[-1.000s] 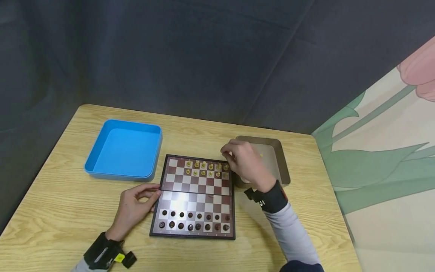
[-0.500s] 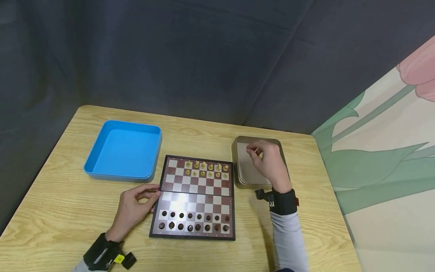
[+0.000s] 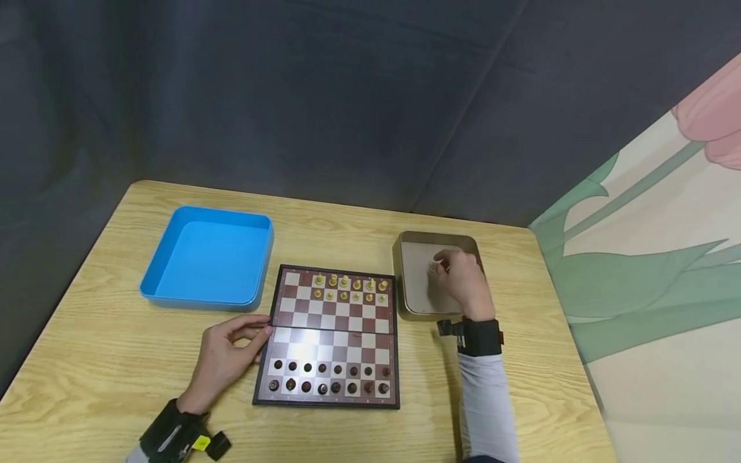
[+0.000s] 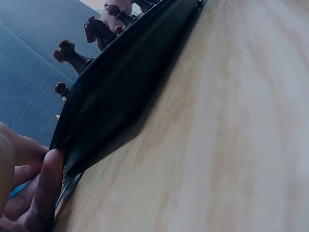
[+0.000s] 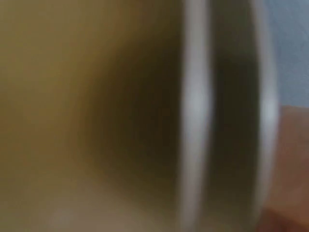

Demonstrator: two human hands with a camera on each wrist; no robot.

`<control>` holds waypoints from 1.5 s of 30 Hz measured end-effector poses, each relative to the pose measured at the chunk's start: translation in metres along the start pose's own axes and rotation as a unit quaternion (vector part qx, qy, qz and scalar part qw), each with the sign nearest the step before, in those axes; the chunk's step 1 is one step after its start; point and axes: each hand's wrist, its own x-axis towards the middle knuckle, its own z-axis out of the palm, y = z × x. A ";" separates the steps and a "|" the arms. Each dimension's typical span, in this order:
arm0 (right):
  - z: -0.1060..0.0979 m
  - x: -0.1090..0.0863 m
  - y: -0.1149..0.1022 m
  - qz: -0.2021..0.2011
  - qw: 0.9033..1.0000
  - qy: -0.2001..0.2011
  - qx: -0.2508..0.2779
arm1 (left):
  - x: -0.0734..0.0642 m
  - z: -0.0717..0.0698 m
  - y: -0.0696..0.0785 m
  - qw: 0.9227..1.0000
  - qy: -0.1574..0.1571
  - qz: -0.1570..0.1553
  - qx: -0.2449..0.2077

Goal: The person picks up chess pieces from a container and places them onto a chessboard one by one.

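A folding chessboard (image 3: 332,334) lies on the table, dark chess pieces (image 3: 322,389) in two rows on the near side and yellow ones (image 3: 356,285) in two rows on the far side. My left hand (image 3: 222,354) pinches the board's left edge near the fold; thumb and fingers (image 4: 48,179) show at the black edge in the left wrist view. Inside the metal tin (image 3: 408,283), my right hand (image 3: 463,276) has thumb and forefinger at a small yellow chess piece (image 3: 433,267), partly hidden by the fingers. The right wrist view shows mostly the blurred tin wall (image 5: 120,116).
A blue tray (image 3: 208,257) stands at the back left of the wooden table (image 3: 116,360). The tin sits just right of the board's far half. A dark curtain (image 3: 289,103) hangs behind the table, and a flower-patterned cloth (image 3: 648,283) is on the right.
My right hand has moved right from the board's far right corner to the tin, and its fingers have come down to the yellow chess piece. The left hand has stayed at the board's edge.
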 end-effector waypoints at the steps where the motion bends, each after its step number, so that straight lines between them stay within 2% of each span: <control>1: 0.002 0.000 0.002 0.008 1.000 -0.015 -0.003 | 0.000 0.000 0.000 1.000 0.000 0.000 0.000; 4: 0.005 0.000 0.004 0.028 0.999 -0.043 -0.004 | -0.001 -0.001 0.000 1.000 0.001 -0.005 -0.004; 8: 0.008 0.000 0.004 0.043 0.998 -0.051 -0.010 | -0.001 -0.001 0.000 1.000 0.000 -0.001 -0.010; 14: 0.009 0.000 0.003 0.038 0.998 -0.054 -0.016 | -0.001 -0.001 0.000 1.000 -0.002 0.011 -0.008; 15: 0.009 0.000 0.003 0.037 0.998 -0.055 -0.015 | -0.001 -0.001 0.004 1.000 -0.004 0.011 -0.010; 20: 0.011 0.000 0.002 0.029 0.998 -0.050 -0.019 | 0.000 -0.002 0.004 1.000 -0.009 0.017 -0.011; 22: 0.011 0.000 0.002 0.020 0.999 -0.043 -0.023 | 0.000 -0.001 0.000 1.000 -0.008 0.020 -0.010; 29: 0.013 0.000 0.001 -0.003 0.999 -0.016 -0.030 | 0.000 -0.002 0.000 1.000 -0.008 0.020 -0.018; 35: 0.013 0.000 -0.001 0.000 0.999 -0.014 -0.039 | 0.001 -0.002 -0.001 1.000 -0.007 0.010 -0.022; 45: 0.007 -0.002 -0.004 0.007 1.000 -0.012 -0.012 | 0.001 -0.002 -0.001 1.000 -0.010 0.008 -0.022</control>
